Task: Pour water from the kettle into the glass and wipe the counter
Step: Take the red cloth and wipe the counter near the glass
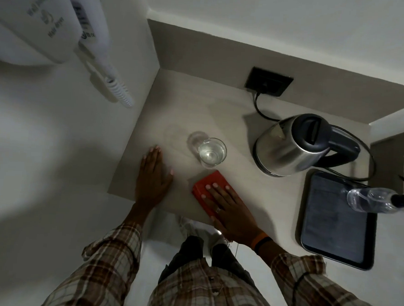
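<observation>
Head view: right hand (230, 213) flat, fingers spread, palm pressing down on a red folded cloth (211, 189) on the worktop (198, 119), near the front edge. Left hand (153, 176) also flat and open on the bare worktop, left of the cloth, holding nothing, looks like bracing. Glass (212, 152) stands upright just behind the cloth, close to it but apart as far as I can tell; clear water inside, so the pouring step looks done and wiping is the step in hand. Steel electric kettle (289, 144) sits right of the glass, well apart, black lid shut, handle (343, 147) pointing right, cord (261, 109) running to the wall socket (269, 81). Dark tray (334, 222) at the far right with a clear plastic bottle (371, 198) over its upper corner. Wall hair dryer (50, 18) upper left.

Handling: cloth is soft and light, will bunch or slide unless kept under a flat palm with even pressure. Glass is fragile, smooth, part full, easy to knock with the cloth edge; take it round the side wall if moving it. Kettle probably heavy, take it by the handle
</observation>
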